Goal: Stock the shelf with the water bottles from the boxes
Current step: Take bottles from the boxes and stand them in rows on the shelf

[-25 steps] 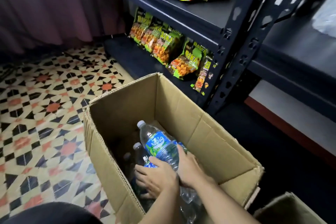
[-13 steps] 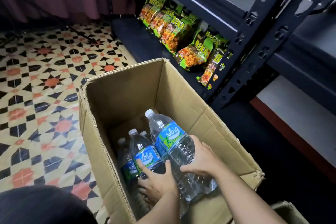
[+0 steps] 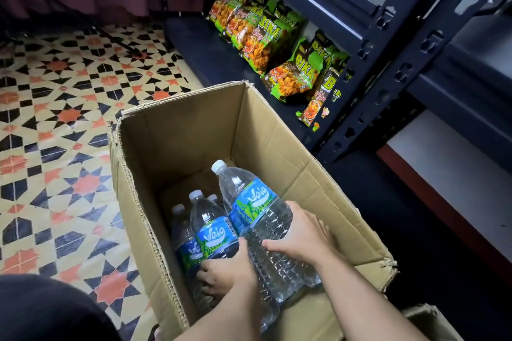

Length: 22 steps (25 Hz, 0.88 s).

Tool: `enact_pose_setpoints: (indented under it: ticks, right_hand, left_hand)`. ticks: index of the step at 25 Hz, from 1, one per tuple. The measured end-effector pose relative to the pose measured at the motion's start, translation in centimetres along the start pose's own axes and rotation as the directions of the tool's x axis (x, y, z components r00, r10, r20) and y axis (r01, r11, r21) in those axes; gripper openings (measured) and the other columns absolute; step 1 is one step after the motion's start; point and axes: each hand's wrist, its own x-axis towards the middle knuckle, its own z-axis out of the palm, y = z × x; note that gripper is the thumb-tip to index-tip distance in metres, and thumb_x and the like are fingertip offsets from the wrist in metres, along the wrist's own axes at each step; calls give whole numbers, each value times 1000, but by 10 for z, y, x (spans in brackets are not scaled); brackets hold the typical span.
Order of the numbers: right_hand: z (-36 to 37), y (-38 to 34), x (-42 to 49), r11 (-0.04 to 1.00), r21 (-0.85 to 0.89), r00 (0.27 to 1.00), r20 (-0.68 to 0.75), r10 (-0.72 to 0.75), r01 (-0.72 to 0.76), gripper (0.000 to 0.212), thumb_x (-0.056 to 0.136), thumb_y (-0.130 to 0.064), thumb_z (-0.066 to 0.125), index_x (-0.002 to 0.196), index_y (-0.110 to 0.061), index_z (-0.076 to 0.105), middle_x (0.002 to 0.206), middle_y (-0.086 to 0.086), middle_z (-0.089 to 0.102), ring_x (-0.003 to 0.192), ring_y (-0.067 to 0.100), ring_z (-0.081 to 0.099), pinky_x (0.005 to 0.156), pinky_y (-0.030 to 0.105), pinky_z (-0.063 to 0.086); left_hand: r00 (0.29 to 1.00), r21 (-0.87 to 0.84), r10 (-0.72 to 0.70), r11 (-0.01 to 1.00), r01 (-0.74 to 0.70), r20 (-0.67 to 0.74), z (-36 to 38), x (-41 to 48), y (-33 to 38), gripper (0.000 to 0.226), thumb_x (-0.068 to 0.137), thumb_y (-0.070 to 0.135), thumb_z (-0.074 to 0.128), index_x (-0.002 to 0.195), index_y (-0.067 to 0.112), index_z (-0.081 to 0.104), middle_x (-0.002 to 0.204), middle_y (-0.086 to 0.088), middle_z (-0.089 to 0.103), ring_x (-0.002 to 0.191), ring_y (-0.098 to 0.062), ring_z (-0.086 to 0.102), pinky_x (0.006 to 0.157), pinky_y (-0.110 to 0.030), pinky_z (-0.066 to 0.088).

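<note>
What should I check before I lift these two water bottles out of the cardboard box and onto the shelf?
1. Right grip wrapped around tilted clear plastic water bottle with blue-green label: ok.
2. Left grip curled around second clear labelled bottle: ok.
3. White caps on both bottles: ok.
4. Brown cardboard box open, nothing above the bottles: ok.
5. Bare board on black metal shelf beside green snack bags: ok.
6. Bottles left behind will stay upright: cannot tell.

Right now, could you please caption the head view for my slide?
Left hand and right hand grip water bottles in an open cardboard box beside a shelf of snack bags.
</note>
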Motion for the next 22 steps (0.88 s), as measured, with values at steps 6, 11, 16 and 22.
enact_pose_setpoints:
  ticks: [6, 11, 16, 22]
  right_hand:
    - [-8, -6, -12, 1000, 10, 998, -70, -7, 7, 80, 51, -61, 72, 123, -38, 45, 113, -12, 66, 111, 21, 62, 89, 35, 47]
    - [-40, -10, -41, 992, 117, 983, -180, -32, 54, 88, 57, -58, 78, 135, -39, 42, 125, -14, 62, 121, 16, 56, 94, 30, 45]
    - [-78, -17, -90, 955, 281, 904, -425, 40, 90, 92, 51, -63, 78, 134, -43, 44, 122, -19, 62, 115, 11, 59, 85, 26, 47]
    - [-127, -12, -170, 771, 552, 665, -710, 234, 318, 77, 46, -58, 84, 114, -40, 55, 96, -21, 71, 87, 1, 69, 78, 31, 57]
  left_hand:
    - [1000, -116, 5, 993, -6, -5, -10, -12, 11, 85, 65, 36, 88, 127, -8, 51, 131, -29, 48, 124, -43, 43, 101, -46, 31]
    - [993, -229, 120, 966, -117, -4, -29, -28, 45, 75, 55, 42, 92, 106, -4, 65, 116, -28, 60, 110, -44, 56, 94, -47, 47]
    - [921, -373, 386, 849, -375, -49, -79, -71, 92, 69, 50, 50, 91, 94, 1, 68, 99, -22, 67, 96, -37, 64, 87, -42, 50]
    - [708, -546, 707, 597, -588, 10, -156, -167, 127, 68, 55, 46, 92, 107, 10, 67, 107, -9, 62, 103, -26, 61, 95, -36, 46]
